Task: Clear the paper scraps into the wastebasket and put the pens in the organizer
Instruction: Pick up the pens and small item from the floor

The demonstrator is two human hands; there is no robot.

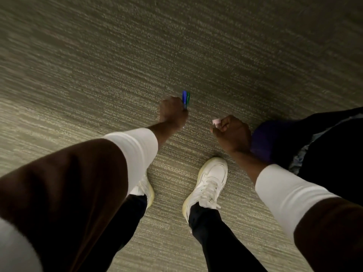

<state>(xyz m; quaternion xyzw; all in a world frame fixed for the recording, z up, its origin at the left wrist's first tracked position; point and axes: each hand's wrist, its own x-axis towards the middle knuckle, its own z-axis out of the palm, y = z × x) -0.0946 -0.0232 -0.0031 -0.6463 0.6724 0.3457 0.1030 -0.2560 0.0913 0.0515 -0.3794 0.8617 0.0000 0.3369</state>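
Observation:
I look straight down at a grey-beige carpet. My left hand (172, 112) is closed in a fist around two pens (185, 99), one blue and one green, whose ends stick out above the knuckles. My right hand (231, 134) is closed too, and pinches a small pale pink item (216, 122) whose end sticks out at the fingertips; what it is I cannot tell. No wastebasket or organizer is in view. Both forearms wear white sleeves under brown ones.
My two white sneakers (211, 181) and dark trouser legs stand on the carpet (117, 65) below the hands. A dark pile of bags or clothing with a purple patch (263, 140) lies at the right edge, beside my right hand.

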